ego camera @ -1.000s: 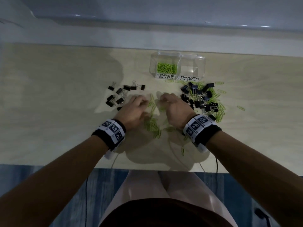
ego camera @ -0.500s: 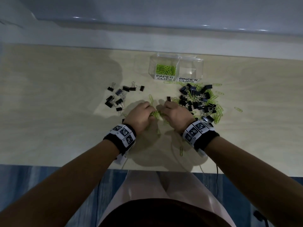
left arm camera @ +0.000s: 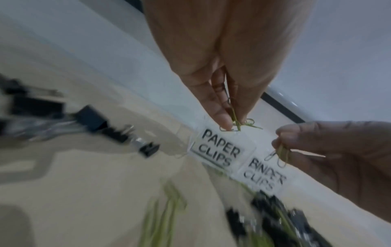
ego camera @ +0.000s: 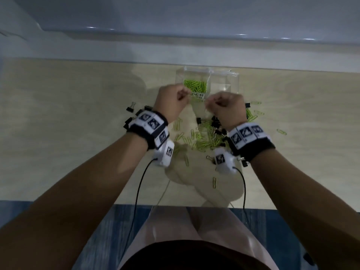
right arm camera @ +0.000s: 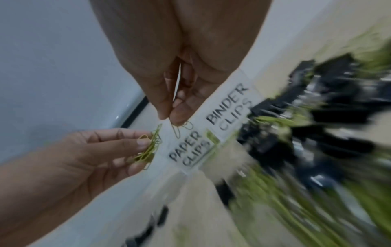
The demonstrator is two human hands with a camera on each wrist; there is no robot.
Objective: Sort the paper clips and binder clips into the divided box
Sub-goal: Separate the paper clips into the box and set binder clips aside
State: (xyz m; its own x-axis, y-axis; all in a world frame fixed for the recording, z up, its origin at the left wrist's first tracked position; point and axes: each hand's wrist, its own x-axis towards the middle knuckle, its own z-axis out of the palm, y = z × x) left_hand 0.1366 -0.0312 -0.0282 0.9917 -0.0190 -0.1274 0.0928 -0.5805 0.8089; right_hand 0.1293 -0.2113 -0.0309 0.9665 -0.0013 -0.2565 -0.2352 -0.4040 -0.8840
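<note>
1. Both my hands have lifted from the near part of the pale wooden table [ego camera: 58, 114], where they were gathering clips half a second ago, and now hang in front of the clear plastic divided box [ego camera: 224, 78] at the far side.
2. My left hand [ego camera: 171, 102] pinches a small bunch of bright green wire paper clips [right arm camera: 148, 150] between thumb and fingertips; the fingers are closed together on the bunch.
3. My right hand [ego camera: 227, 106] also pinches a few green clips [left arm camera: 280, 156], which hang down from the fingertips. I hold them loosely by one end, I think, so they will fall freely on release.
4. The left compartment [ego camera: 195, 85], labelled PAPER CLIPS, already holds a layer of green clips. The right compartment [ego camera: 227, 82], labelled BINDER CLIPS, looks empty.
5. My right hand is in front of the BINDER CLIPS label, so I judge it must go a little to the left before it lets go, or the clips land in the wrong side.
6. Many loose green clips mixed with small black metal binder clips [ego camera: 215, 121] lie on the table near the box, and a separate group of black binder clips [ego camera: 130, 110] lies to the left. The sorting is therefore far from finished, and no binder clip seems to be in the box yet.
</note>
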